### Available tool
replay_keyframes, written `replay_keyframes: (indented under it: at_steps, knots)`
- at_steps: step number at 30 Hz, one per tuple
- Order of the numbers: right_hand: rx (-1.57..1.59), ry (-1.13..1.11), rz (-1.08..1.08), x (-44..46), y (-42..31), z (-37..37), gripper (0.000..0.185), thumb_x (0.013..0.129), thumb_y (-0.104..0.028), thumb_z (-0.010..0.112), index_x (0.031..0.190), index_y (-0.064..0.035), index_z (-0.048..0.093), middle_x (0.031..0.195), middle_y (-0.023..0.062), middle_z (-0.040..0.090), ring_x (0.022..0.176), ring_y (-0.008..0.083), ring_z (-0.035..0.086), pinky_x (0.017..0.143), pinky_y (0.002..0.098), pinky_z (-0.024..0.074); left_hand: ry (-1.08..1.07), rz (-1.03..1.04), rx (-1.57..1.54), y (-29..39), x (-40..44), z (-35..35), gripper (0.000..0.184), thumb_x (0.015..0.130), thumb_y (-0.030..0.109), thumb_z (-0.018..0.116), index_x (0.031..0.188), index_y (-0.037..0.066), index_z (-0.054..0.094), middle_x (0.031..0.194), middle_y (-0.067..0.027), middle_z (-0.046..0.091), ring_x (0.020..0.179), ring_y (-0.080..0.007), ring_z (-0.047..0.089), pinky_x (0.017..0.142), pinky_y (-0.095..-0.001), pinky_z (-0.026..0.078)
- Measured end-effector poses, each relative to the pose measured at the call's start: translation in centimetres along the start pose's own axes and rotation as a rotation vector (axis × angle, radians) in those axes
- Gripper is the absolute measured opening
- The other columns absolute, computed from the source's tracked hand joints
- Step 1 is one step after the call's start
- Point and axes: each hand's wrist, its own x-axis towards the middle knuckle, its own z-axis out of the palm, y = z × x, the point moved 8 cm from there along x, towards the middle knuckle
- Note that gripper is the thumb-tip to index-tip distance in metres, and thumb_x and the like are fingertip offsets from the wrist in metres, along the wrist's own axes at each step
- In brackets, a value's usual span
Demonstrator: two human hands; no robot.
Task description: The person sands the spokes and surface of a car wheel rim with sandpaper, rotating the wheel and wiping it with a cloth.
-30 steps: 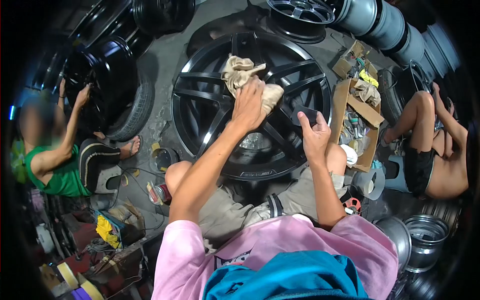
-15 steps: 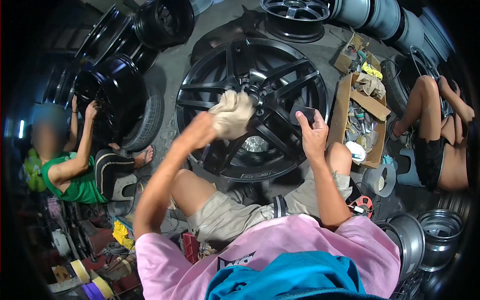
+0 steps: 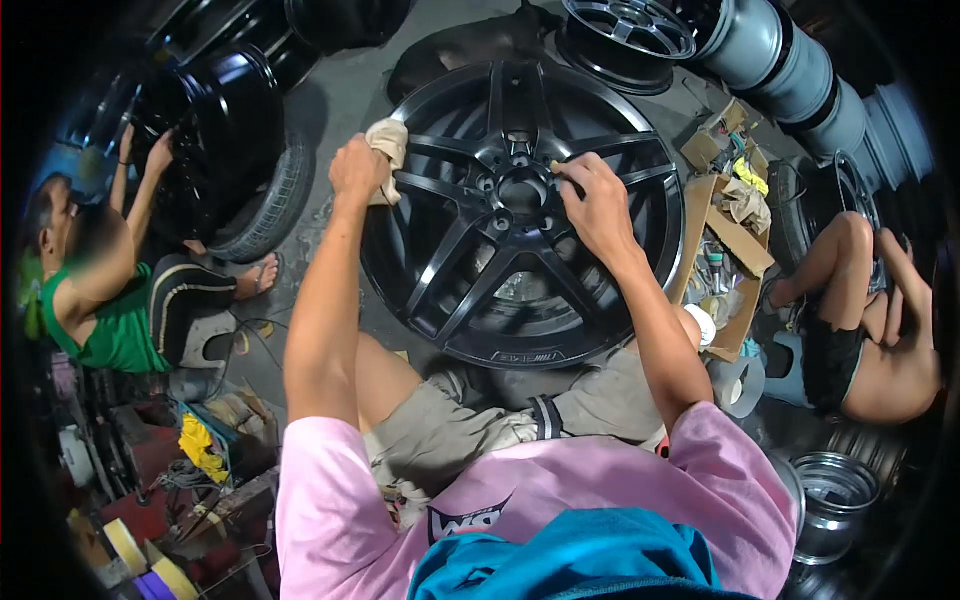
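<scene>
A large black alloy wheel rim [image 3: 470, 262] with paired spokes lies face up in front of me. My left hand [image 3: 357, 170] is closed around a beige rag [image 3: 388, 150], which touches the rim's left outer edge. Near the centre hub, my right hand [image 3: 597, 205] pinches a small piece of sandpaper [image 3: 557, 168] against a spoke base. Only a tan edge of that piece shows; the fingers cover the rest.
A cardboard box [image 3: 690, 245] of tools and cups stands right of the rim. Co-workers sit left [image 3: 110, 300] and right [image 3: 880, 340]. More wheel rims [image 3: 625, 35] stand at the back, beside a tyre [image 3: 265, 215]. A dark animal [image 3: 470, 50] lies behind my rim.
My left hand has moved the rag from over the spokes to the rim's left edge. My right hand has gone up and left to the hub with its sandpaper. The camera view has shifted.
</scene>
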Motion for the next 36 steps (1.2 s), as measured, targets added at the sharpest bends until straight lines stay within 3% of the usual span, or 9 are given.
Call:
replay_keyframes:
  at_steps: [2,6,12,17,22,30,34,36]
  knots:
    - [-0.102,-0.105,-0.037,0.3,0.5,2.4,0.023,0.09,-0.002,0.068,0.11,0.0016,0.08,0.106,0.0168,0.071,0.103,0.0379,0.069,0.092,0.0468,0.0562,0.016,-0.111,-0.163,-1.5,-0.2,-0.3,0.039,0.095,0.025,0.06,0.122,0.002,0.074,0.124,-0.0302,0.074,0.119,-0.0497,0.07,0.104,-0.0574,0.054]
    - [-0.26,-0.203,-0.049,0.1,1.6,5.4,0.026,0.09,0.0,0.066,0.113,0.001,0.078,0.108,0.0192,0.07,0.109,0.0409,0.068,0.097,0.0495,0.0555,0.017,-0.1,-0.108,-1.0,-0.8,-1.0,0.038,0.096,0.026,0.058,0.119,0.003,0.077,0.117,-0.0303,0.076,0.113,-0.0513,0.071,0.1,-0.0568,0.056]
    - [-0.318,-0.151,-0.102,1.9,1.2,7.4,0.024,0.091,0.001,0.064,0.111,0.0005,0.078,0.107,0.0199,0.068,0.104,0.041,0.067,0.096,0.0507,0.054,0.043,-0.082,-0.081,-1.1,-0.5,-0.6,0.038,0.097,0.027,0.057,0.116,0.002,0.078,0.115,-0.0311,0.076,0.111,-0.0522,0.071,0.1,-0.0576,0.056]
    - [-0.279,-0.216,-0.06,0.6,2.0,5.5,0.025,0.091,0.0,0.064,0.113,0.002,0.077,0.108,0.02,0.068,0.109,0.0409,0.066,0.098,0.0506,0.0539,0.054,-0.07,-0.088,-1.3,-0.4,-0.4,0.038,0.096,0.028,0.058,0.115,0.001,0.078,0.113,-0.0309,0.076,0.11,-0.0516,0.072,0.099,-0.0576,0.056]
    - [-0.309,-0.191,-0.171,2.1,1.0,7.3,0.023,0.091,0.0,0.063,0.109,0.0019,0.077,0.104,0.0206,0.066,0.106,0.0406,0.065,0.095,0.0506,0.0555,0.064,-0.082,-0.122,-1.0,-0.9,-1.0,0.038,0.096,0.026,0.057,0.115,0.002,0.079,0.114,-0.0308,0.076,0.11,-0.0511,0.073,0.098,-0.057,0.057]
    - [-0.364,-0.18,-0.152,1.9,0.9,7.2,0.022,0.09,0.002,0.063,0.108,0.0038,0.076,0.103,0.023,0.066,0.105,0.0423,0.065,0.094,0.0509,0.0548,0.057,-0.038,-0.102,-1.2,-0.5,-0.5,0.036,0.093,0.024,0.057,0.11,0.001,0.079,0.111,-0.0301,0.077,0.107,-0.0506,0.073,0.096,-0.0573,0.057]
    - [-0.397,-0.217,-0.172,1.6,0.9,7.7,0.024,0.09,0.002,0.067,0.112,0.0024,0.075,0.103,0.0195,0.064,0.106,0.0411,0.065,0.096,0.0501,0.0534,0.099,-0.069,-0.155,-1.3,-0.6,-0.8,0.037,0.093,0.024,0.057,0.109,0.0,0.079,0.11,-0.0297,0.077,0.107,-0.0505,0.073,0.096,-0.0565,0.058]
    - [-0.424,-0.203,-0.084,0.6,1.5,6.5,0.021,0.091,0.001,0.067,0.111,0.0027,0.074,0.106,0.0195,0.064,0.108,0.0404,0.064,0.096,0.0496,0.0531,0.098,-0.091,-0.177,-1.8,-0.5,-0.7,0.037,0.093,0.024,0.057,0.11,0.0,0.079,0.11,-0.0295,0.077,0.107,-0.0504,0.074,0.096,-0.0563,0.058]
